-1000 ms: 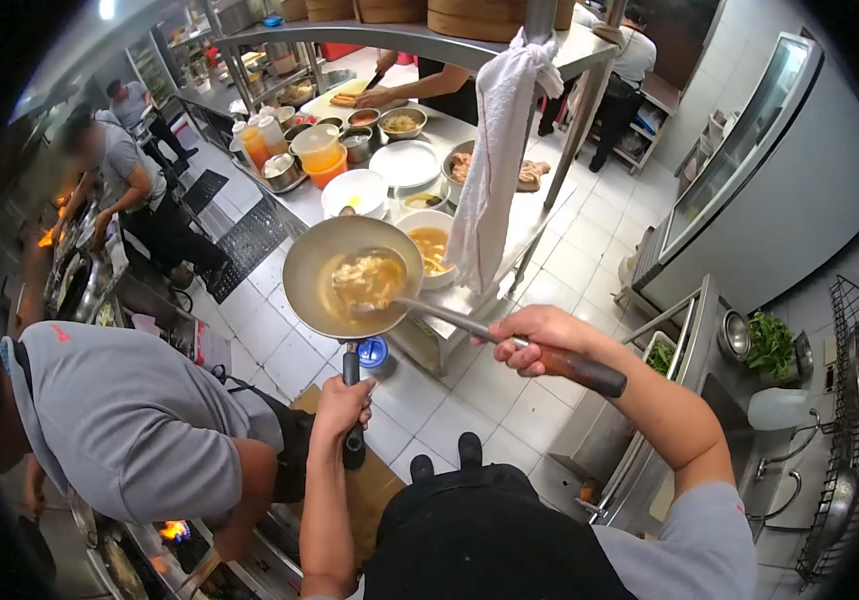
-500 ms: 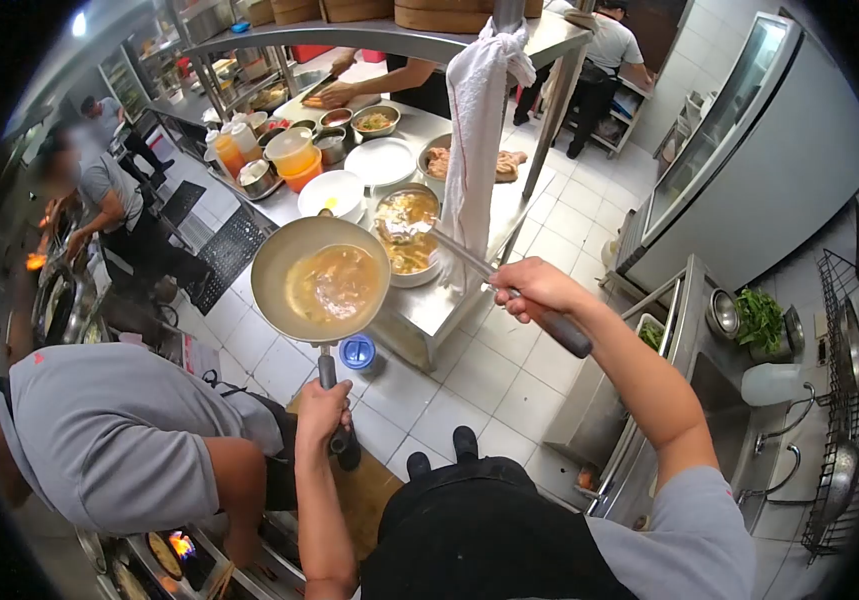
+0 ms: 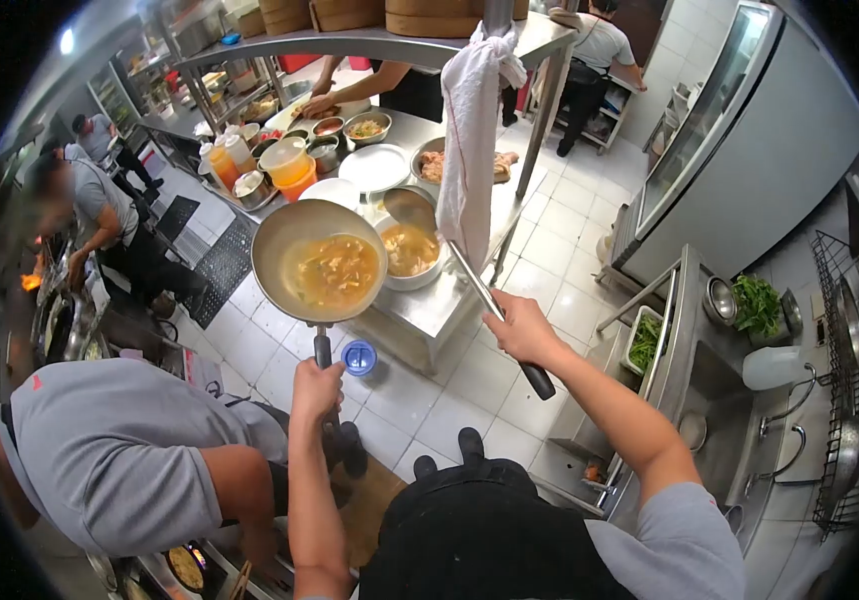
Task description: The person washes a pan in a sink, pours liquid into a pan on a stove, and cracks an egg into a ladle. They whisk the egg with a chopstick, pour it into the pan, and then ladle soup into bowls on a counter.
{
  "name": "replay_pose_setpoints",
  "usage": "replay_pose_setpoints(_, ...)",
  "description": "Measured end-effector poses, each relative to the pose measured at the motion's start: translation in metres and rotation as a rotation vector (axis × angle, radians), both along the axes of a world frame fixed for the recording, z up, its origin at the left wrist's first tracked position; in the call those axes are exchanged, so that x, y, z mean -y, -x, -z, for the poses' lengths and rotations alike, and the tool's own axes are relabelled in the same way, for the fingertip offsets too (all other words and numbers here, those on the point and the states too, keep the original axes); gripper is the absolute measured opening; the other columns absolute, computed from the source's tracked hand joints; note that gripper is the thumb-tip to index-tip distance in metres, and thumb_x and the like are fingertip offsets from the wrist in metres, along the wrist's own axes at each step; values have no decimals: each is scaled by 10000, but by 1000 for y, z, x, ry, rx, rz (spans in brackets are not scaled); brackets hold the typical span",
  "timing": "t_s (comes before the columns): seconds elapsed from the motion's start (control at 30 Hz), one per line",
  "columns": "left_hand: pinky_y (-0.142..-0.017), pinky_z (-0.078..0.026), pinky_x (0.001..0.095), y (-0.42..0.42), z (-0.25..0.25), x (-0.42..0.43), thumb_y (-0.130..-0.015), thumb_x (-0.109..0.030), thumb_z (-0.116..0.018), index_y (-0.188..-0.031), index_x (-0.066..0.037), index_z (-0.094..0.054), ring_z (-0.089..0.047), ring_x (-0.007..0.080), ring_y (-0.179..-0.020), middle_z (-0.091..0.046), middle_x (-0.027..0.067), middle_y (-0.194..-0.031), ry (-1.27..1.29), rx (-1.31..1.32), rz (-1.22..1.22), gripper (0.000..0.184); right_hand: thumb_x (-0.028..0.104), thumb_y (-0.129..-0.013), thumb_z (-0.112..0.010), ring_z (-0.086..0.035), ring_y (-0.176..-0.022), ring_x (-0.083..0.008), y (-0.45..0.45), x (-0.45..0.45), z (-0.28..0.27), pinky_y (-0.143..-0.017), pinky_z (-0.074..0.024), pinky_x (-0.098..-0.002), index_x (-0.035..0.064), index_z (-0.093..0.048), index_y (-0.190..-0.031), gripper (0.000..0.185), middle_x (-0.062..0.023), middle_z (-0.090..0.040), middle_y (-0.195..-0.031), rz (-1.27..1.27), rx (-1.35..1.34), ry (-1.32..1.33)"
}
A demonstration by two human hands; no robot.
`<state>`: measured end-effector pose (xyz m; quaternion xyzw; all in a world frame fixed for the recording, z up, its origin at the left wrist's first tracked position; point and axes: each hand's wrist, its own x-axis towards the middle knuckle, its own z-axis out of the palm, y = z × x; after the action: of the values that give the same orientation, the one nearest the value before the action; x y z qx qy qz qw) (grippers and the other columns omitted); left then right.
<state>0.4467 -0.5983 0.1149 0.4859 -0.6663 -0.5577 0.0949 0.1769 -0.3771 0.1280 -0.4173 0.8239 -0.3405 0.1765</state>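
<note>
My left hand [image 3: 317,390] is closed round the handle of a round pan [image 3: 274,230], which holds brown broth with pieces of food in it. My right hand [image 3: 521,328] grips the long handle of a metal ladle [image 3: 410,207]. The ladle's bowl is over the far part of a white bowl [image 3: 419,282] at the counter's near corner. Soup with pieces in it shows in that bowl, just right of the pan. Behind the pan, a white plate [image 3: 377,167] and a partly hidden white bowl [image 3: 331,190] stand on the counter.
A co-worker in grey [image 3: 129,440] bends close at my left. A white towel [image 3: 471,140] hangs from the shelf post. At right are a metal sink [image 3: 714,400] and a fridge [image 3: 749,170]. A blue-lidded container [image 3: 358,358] sits on the floor below the pan.
The ladle has gone from the pan to the white bowl and is now tipped over it, its handle steeper. The pan has shifted slightly left in view. The white bowl's contents show more broth.
</note>
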Motion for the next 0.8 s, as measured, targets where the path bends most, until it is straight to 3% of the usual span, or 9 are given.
replay_pose_setpoints(0.03, -377, -410, 318, 3, -2, 3, -828, -144, -650, -625, -19, -514, -519, 167, -385, -515, 54, -518, 25, 13, 10, 274, 166, -877, -588, -632, -563, -277, -2, -3, 0, -563, -502, -391, -35, -596, -1019, 246, -172, -592, -602, 3, -2, 3)
replay_pose_setpoints(0.1, -379, -413, 323, 11, -5, 7, -824, -140, -650, -629, -11, -518, -522, 171, -386, -519, 57, -518, 54, 30, 17, 268, 166, -913, -570, -571, -469, -169, -6, -7, 0, -531, -482, -341, -10, -579, -1191, 329, -96, -533, -532, 14, 6, 114)
replay_pose_setpoints(0.23, -386, -424, 344, 23, 2, 20, -815, -134, -648, -639, 8, -523, -530, 188, -391, -537, 73, -516, 154, 49, 63, 258, 170, -910, -570, -578, -476, -160, -6, -2, -18, -529, -480, -336, 31, -558, -1283, 399, -93, -545, -542, -39, 74, 90)
replay_pose_setpoints(0.3, -391, -429, 351, 30, 2, 25, -810, -134, -649, -641, 14, -522, -536, 197, -396, -538, 84, -511, 212, 74, 80, 258, 183, -873, -607, -637, -692, -390, -6, 5, -25, -698, -509, -430, -19, -543, -1291, 468, -247, -634, -743, -64, 12, 74)
replay_pose_setpoints(0.47, -405, -446, 378, 48, -6, 31, -792, -130, -650, -651, 41, -521, -566, 226, -410, -561, 147, -533, 326, 147, 148, 257, 160, -873, -601, -636, -745, -404, 8, 21, -8, -730, -510, -447, 7, -530, -1311, 469, -254, -642, -788, -106, -145, 64)
replay_pose_setpoints(0.57, -474, -488, 421, 55, -1, 38, -780, -126, -633, -692, 75, -551, -622, 318, -482, -601, 228, -599, 467, 187, 227, 234, 145, -862, -607, -629, -758, -406, 16, 28, 10, -723, -509, -452, 30, -505, -1343, 505, -238, -641, -796, -116, -289, 80)
replay_pose_setpoints(0.63, -619, -523, 473, 60, -2, 37, -779, -132, -615, -759, 102, -591, -660, 434, -666, -637, 308, -731, 682, 254, 248, 235, 145, -859, -612, -633, -775, -402, 16, 29, 16, -725, -511, -460, 30, -490, -1357, 525, -234, -642, -815, -104, -335, 60)
replay_pose_setpoints(0.7, -687, -519, 491, 64, -5, 36, -784, -130, -602, -790, 103, -603, -647, 464, -745, -639, 319, -781, 716, 281, 260, 233, 191, -897, -596, -645, -807, -396, 12, 27, 18, -752, -534, -475, 61, -456, -1389, 528, -224, -632, -921, -92, -375, -79)
replay_pose_setpoints(0.8, -778, -511, 520, 71, -27, 25, -797, -110, -570, -845, 97, -628, -631, 492, -856, -644, 324, -871, 756, 337, 258, 221, 185, -897, -598, -648, -770, -374, 2, 17, 22, -711, -539, -468, 82, -442, -1405, 541, -197, -612, -886, -78, -413, -123)
